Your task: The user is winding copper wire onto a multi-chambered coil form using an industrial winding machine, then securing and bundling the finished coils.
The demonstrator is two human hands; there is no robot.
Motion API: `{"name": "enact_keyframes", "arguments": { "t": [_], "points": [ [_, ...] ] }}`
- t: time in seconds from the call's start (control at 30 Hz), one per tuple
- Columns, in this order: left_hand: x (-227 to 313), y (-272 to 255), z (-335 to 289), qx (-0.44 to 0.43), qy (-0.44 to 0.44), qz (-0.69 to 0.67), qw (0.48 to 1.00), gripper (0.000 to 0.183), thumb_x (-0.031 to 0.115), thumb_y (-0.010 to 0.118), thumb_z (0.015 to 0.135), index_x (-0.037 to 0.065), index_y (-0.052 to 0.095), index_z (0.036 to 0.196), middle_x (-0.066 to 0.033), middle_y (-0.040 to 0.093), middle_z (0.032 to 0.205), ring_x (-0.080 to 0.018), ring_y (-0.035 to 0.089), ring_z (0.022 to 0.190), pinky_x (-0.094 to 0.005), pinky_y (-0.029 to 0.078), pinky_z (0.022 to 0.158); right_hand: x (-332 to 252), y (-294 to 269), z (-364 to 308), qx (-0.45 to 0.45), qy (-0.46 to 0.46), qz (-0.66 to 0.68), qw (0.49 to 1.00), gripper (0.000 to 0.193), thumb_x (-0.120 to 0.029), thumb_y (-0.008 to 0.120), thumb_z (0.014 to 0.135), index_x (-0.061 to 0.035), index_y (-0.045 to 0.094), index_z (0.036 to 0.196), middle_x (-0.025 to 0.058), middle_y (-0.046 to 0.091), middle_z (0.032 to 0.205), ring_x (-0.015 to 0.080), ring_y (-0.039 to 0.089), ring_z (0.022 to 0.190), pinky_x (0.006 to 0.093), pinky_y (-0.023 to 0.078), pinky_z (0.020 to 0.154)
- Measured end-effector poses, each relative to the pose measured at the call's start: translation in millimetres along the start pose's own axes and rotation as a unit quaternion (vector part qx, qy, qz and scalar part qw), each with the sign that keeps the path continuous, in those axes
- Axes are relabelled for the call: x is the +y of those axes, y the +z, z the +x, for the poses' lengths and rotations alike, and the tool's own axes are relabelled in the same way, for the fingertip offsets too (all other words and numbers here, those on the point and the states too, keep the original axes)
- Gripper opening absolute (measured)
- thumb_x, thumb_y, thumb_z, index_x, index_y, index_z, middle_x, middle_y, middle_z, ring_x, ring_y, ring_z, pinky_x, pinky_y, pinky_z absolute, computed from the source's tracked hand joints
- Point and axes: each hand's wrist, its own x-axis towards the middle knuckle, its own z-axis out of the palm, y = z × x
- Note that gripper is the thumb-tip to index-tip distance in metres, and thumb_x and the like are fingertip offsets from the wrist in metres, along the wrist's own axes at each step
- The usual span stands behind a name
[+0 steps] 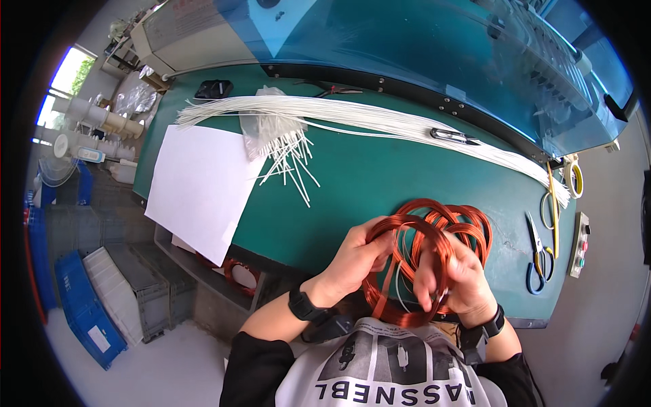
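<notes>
A ring-shaped coil of reddish copper wire is held up in front of my chest, at the near edge of the green table. My left hand is closed on its left side, with the thumb over the strands. On the right side, my right hand curls around the coil; its fingers are slightly blurred. Thin pale strands show inside the ring. More copper wire coils lie on the table just beyond my hands, partly hidden by the held one.
Long white tubes stretch across the table's back, with black snips on them. Short white tubes spill from a plastic bag beside white paper. Scissors lie right. A blue-covered machine borders the back; crates stand left.
</notes>
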Motion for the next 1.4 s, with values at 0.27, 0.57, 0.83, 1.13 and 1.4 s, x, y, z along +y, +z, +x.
{"name": "enact_keyframes", "arguments": {
  "t": [0.27,0.57,0.83,1.13,1.4],
  "points": [
    [2.1,6.2,15.9,0.078,-0.049,0.126,0.988,0.042,0.026,0.043,0.099,0.007,0.036,0.136,0.0023,0.043,0.072,-0.0016,0.033,0.054,-0.017,0.028,0.047,29.2,-16.4,24.0,0.254,-0.078,-0.206,0.942,0.065,-0.008,0.06,0.086,-0.0025,0.022,0.138,0.0128,0.049,0.113,0.0155,0.059,0.091,0.0279,0.048,0.082],
    [-1.9,12.1,14.0,0.115,0.06,0.124,0.984,0.043,0.016,0.048,0.096,-0.003,0.035,0.132,0.0021,0.048,0.087,-0.0033,0.046,0.078,-0.0186,0.042,0.067,33.9,-12.4,45.7,0.263,-0.103,-0.295,0.913,0.058,-0.007,0.06,0.084,0.0004,0.03,0.134,0.0089,0.055,0.1,0.0131,0.054,0.086,0.0258,0.046,0.078],
    [-15.5,16.3,15.3,0.194,0.201,0.263,0.924,0.055,0.011,0.057,0.089,0.0,0.03,0.135,-0.0112,0.05,0.119,-0.0175,0.052,0.104,-0.0309,0.043,0.089,23.7,-15.2,43.2,0.35,-0.156,-0.336,0.861,0.033,0.0,0.058,0.082,0.0043,0.05,0.114,0.007,0.061,0.093,0.0112,0.057,0.083,0.0248,0.047,0.075],
    [-20.2,18.6,-41.3,0.075,0.188,0.405,0.892,0.03,0.012,0.071,0.078,-0.002,0.055,0.099,-0.0148,0.061,0.096,-0.0274,0.059,0.084,-0.0333,0.046,0.075,-19.9,27.2,44.5,0.185,0.027,-0.02,0.982,0.043,-0.033,0.056,0.091,0.0015,0.052,0.117,0.0127,0.064,0.101,0.0217,0.062,0.09,0.0324,0.05,0.081],
    [1.7,6.5,-61.4,0.063,0.174,0.283,0.941,0.031,0.008,0.064,0.085,-0.001,0.057,0.113,-0.008,0.066,0.097,-0.0131,0.061,0.088,-0.0262,0.046,0.083,-12.0,52.2,70.3,0.041,0.049,0.025,0.998,0.068,-0.052,0.038,0.094,0.0068,0.04,0.129,0.0202,0.053,0.123,0.0304,0.052,0.115,0.0444,0.044,0.095]
  ]
}}
